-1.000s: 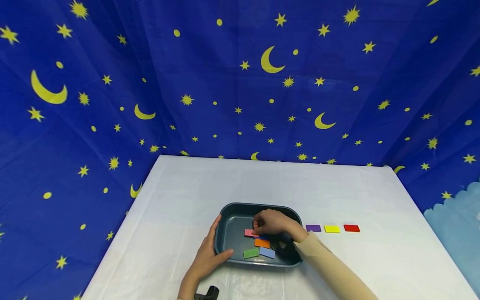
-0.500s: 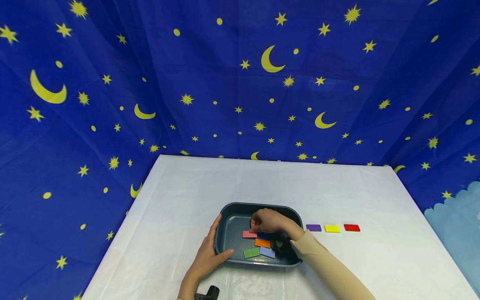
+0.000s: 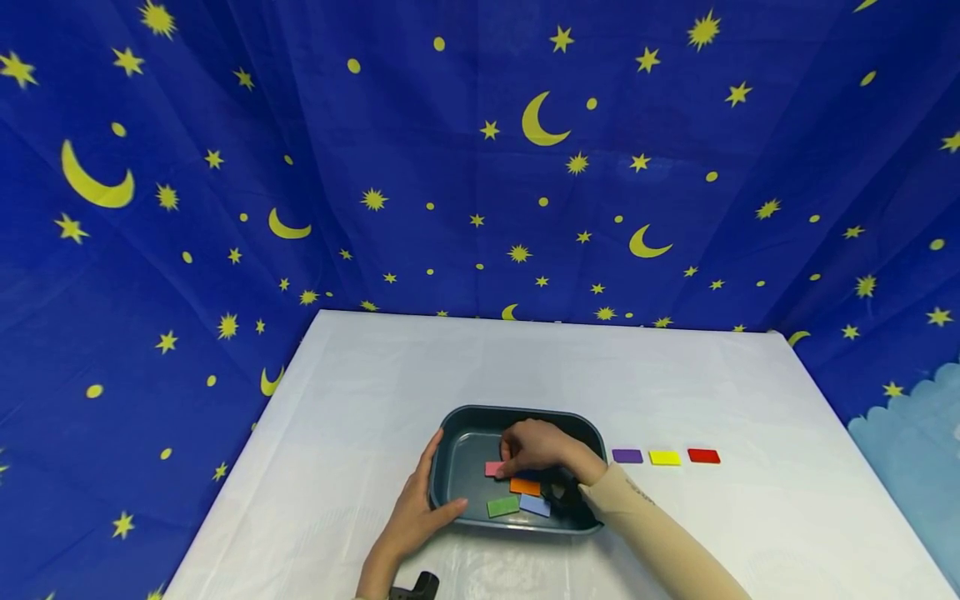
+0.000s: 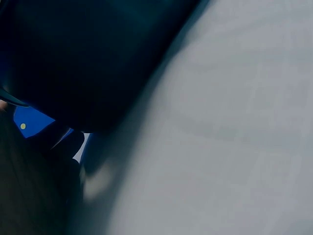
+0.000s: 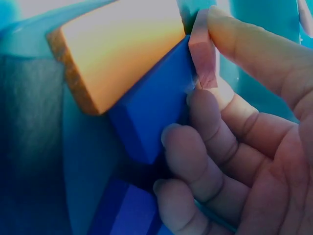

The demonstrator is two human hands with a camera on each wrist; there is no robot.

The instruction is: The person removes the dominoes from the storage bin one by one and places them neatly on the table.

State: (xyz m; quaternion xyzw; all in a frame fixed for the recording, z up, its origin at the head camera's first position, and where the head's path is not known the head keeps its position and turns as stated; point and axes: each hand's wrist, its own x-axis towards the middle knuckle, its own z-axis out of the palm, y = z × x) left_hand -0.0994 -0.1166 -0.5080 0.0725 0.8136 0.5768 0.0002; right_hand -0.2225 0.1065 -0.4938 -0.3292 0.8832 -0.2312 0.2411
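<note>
A dark grey-blue rectangular basin (image 3: 465, 471) stands on the white table. At its left end my left hand (image 3: 415, 500) holds it, fingers along the outer wall and thumb over the near rim. My right hand (image 3: 542, 444) reaches inside and pinches a pink block (image 5: 204, 51) between thumb and forefinger. Against its other fingers lies a dark blue block (image 5: 151, 105), beside an orange block (image 5: 122, 46). A violet-blue block (image 5: 129, 210) shows lower in the right wrist view. Nearer the basin's front lie a green block (image 3: 502, 506) and a light blue block (image 3: 535, 505).
Right of the basin, a purple block (image 3: 627, 456), a yellow block (image 3: 664, 457) and a red block (image 3: 703, 456) lie in a spaced row on the table (image 3: 750, 533). A blue curtain (image 3: 450, 167) with stars and moons hangs behind. The left wrist view shows mostly the basin's dark side.
My right hand has shifted slightly left inside the basin, and its thumb has come down over the pink block, which sits a little further left. My left hand has stayed in place.
</note>
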